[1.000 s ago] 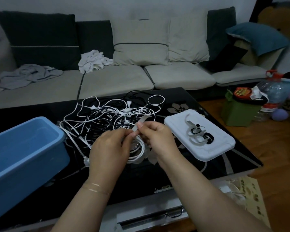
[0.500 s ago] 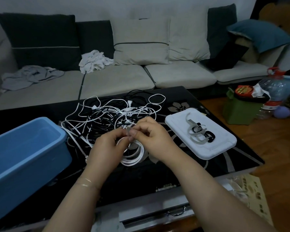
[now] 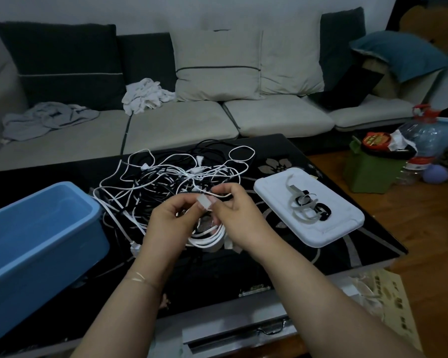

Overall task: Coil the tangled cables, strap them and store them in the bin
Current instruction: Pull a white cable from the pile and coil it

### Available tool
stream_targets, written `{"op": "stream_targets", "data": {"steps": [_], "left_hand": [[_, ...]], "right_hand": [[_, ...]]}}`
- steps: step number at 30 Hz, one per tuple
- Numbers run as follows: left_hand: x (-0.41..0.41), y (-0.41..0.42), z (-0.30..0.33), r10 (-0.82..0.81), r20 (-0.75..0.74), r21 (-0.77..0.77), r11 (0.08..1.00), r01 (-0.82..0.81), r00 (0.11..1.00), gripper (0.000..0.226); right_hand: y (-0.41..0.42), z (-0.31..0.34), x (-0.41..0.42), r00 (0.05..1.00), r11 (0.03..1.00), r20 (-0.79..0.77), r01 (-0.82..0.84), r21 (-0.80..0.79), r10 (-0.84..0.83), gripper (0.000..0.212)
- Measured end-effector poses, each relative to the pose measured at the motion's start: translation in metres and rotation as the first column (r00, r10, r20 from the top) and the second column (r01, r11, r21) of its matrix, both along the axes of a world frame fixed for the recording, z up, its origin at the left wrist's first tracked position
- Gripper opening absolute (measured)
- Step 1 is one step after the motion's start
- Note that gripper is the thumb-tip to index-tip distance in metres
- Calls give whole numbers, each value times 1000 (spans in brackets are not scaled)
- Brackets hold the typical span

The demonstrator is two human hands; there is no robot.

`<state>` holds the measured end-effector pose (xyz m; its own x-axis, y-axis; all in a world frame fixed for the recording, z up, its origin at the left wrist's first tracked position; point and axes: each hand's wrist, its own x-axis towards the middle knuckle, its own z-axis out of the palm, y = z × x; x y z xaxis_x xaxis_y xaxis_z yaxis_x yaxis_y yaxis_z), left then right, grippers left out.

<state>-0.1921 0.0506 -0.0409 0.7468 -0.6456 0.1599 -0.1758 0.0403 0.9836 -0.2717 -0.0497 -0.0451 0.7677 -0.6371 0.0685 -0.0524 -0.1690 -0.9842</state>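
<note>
Both hands are working a pale strap (image 3: 204, 202) over a coiled white cable (image 3: 209, 237). The left hand (image 3: 170, 223) is pinching the strap's near end with thumb and curled fingers; the right hand (image 3: 237, 215) is pinching the other end, fingertips almost touching the left's. The coil is hanging just below the pinch, lower loops resting on the black glass table (image 3: 243, 270).

Strapping looks to be underway, not closed yet. To do it well: keeping the loops stacked flat, pulling the strap snug across the bundle, pressing the overlap firmly. Slack grip likely lets the loops spring apart.

Just behind the grip the tangled cables (image 3: 171, 177) are lying, black and white mixed, so stray loops could be snagging the coil. Left of the grip the blue bin (image 3: 93, 228) is standing open, near wall close, short clear path to it. Right of the grip the white tray (image 3: 342, 228) is holding spare straps (image 3: 304, 206). Table edge is running toward the person, below the wrists.
</note>
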Motion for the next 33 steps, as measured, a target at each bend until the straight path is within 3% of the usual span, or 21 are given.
{"op": "stream_targets", "data": {"steps": [7,13,15,16,18,20,22,26,28,30,33], "left_hand": [[-6,1,10,-17,-66,-15,1000,16,998,35],[-1,5,11,-71,-79,12,997,72,994,10],[3,6,8,-61,11,51,997,60,998,20],[5,7,5,-24,137,102,995,10,990,22],[4,8,0,25,454,214,967,-137,890,13],[1,9,1,22,634,256,937,-237,773,9],[3,11,2,-20,651,294,928,-228,759,11],[14,17,6,-130,519,352,933,-73,845,16],[16,18,3,-172,627,372,923,-98,760,13],[16,17,0,-185,800,346,919,-187,570,10],[12,13,-6,-183,904,309,904,-294,387,32]], "right_hand": [[0,5,-5,996,998,68,57,24,-58,17],[2,3,-8,997,993,63,55,-105,-48,16],[2,2,-8,998,981,39,63,-182,-57,14],[3,1,-8,998,972,20,69,-225,-66,13],[3,0,-8,996,959,-14,78,-273,-85,13],[3,1,-8,994,956,-40,85,-280,-100,14],[4,1,-8,991,954,-62,96,-283,-118,14],[6,-3,-8,987,940,-112,70,-334,-114,16],[8,-6,-6,985,927,-136,48,-371,-106,17],[9,-7,-4,984,923,-139,50,-382,-111,16],[6,-5,-2,985,941,-99,103,-322,-142,13]]}}
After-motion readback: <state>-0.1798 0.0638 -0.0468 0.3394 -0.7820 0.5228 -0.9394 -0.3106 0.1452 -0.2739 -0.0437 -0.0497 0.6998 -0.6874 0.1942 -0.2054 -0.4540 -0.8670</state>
